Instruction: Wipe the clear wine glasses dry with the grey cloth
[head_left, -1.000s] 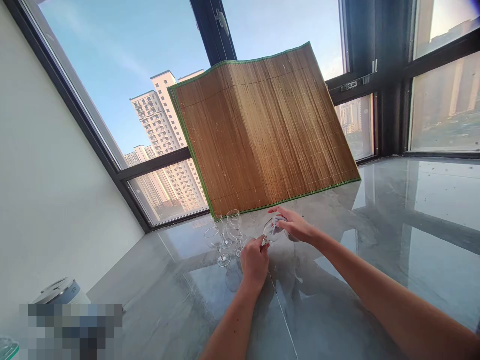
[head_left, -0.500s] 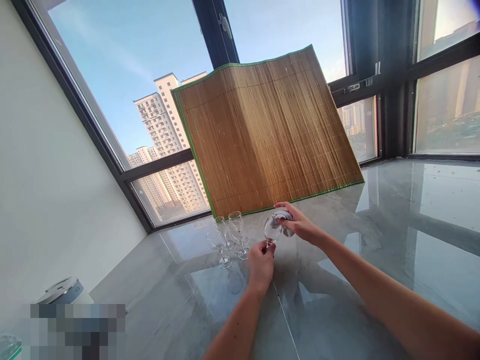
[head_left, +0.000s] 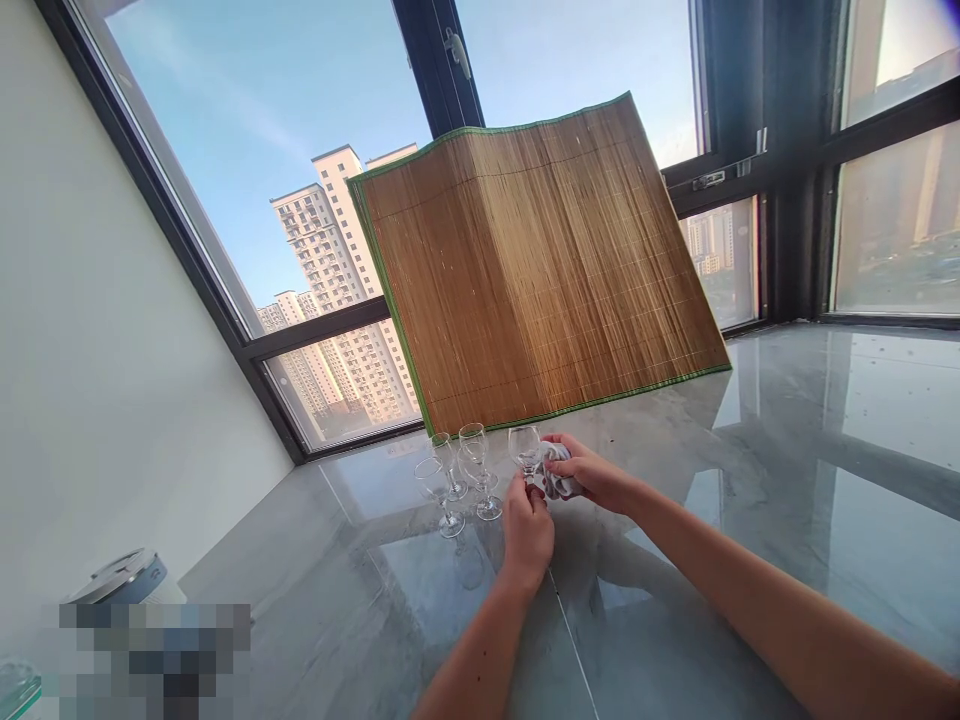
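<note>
A small clear stemmed glass (head_left: 524,447) stands upright in my left hand (head_left: 528,528), whose fingers are closed round its stem. Its foot is hidden behind that hand. My right hand (head_left: 589,474) grips a crumpled white-grey cloth (head_left: 556,472) close against the right side of the glass. Left of my hands, several more stemmed glasses (head_left: 451,525) are grouped upright on the glossy grey marble-look surface (head_left: 360,610).
Behind the glasses, a brown bamboo mat (head_left: 540,270) with green edging leans against the dark-framed window (head_left: 337,325). A white lidded container (head_left: 131,575) is at the lower left, partly covered by a pixelated patch. A white wall (head_left: 112,330) bounds the left side.
The glass has shifted left and now stands straighter. My right hand has lowered with the cloth, from the bowl's rim to beside its lower part.
</note>
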